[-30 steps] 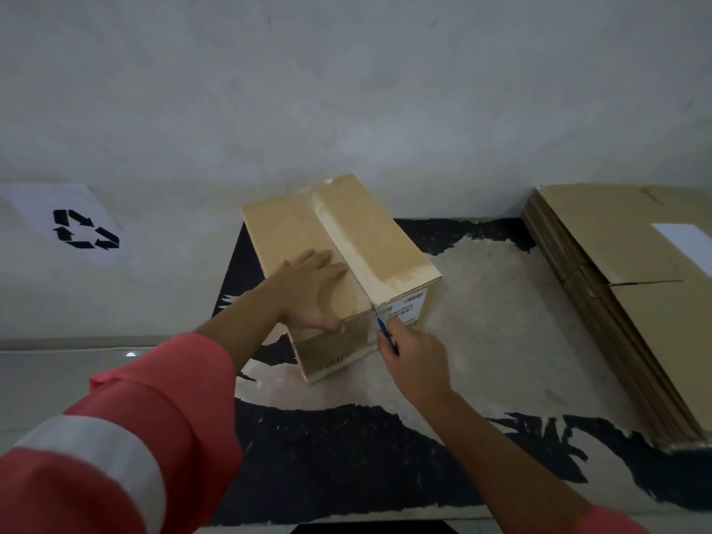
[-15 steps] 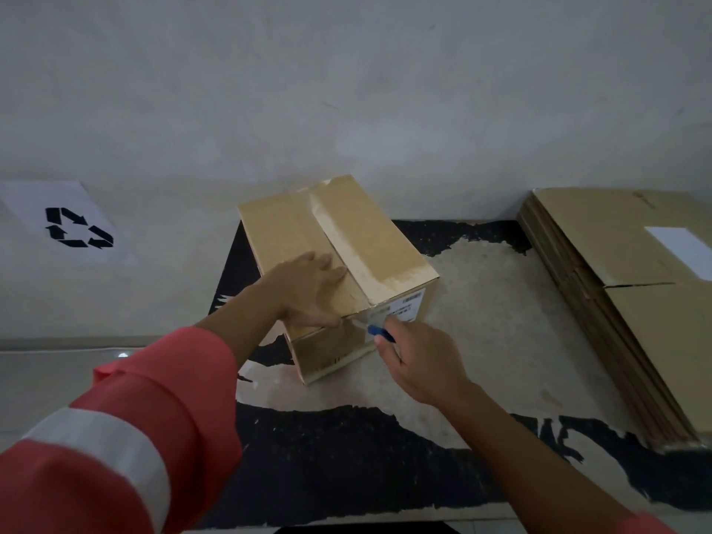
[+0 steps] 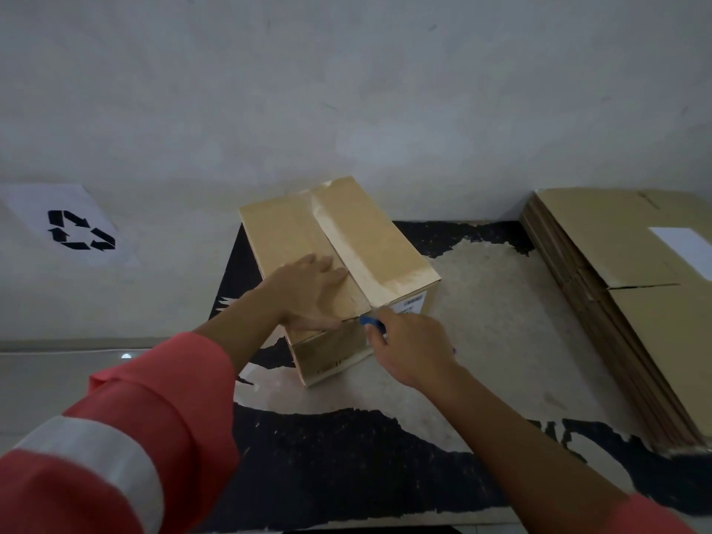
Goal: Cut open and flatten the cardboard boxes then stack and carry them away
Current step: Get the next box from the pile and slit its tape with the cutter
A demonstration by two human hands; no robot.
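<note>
Two bare hands work on a taped cardboard box (image 3: 370,240) that stands on a worn black-and-pale work surface (image 3: 481,341) against a wall. The left hand (image 3: 312,291) lies flat on the box's top near the front edge, fingers straight and pressing down. The right hand (image 3: 412,348) is curled round a blue cutter (image 3: 371,322), its tip at the near end of the tape seam (image 3: 346,240) where the top flaps meet. The blade is hidden, so it cannot be told whether it has bitten into the tape.

The step in hand appears to be cutting this box open. The next move would call for drawing the cutter along the seam, with the steadying palm kept off that line. Flattening has not yet begun.

To the right, well apart, lies a stack of flattened boxes (image 3: 632,302); its top sheet bears a blank-looking white label (image 3: 685,250). A small sticker (image 3: 412,304) on the box's front face carries print too small to read. At left, a white sheet (image 3: 77,229) shows the black three-arrow recycling symbol. No brand name is legible.
</note>
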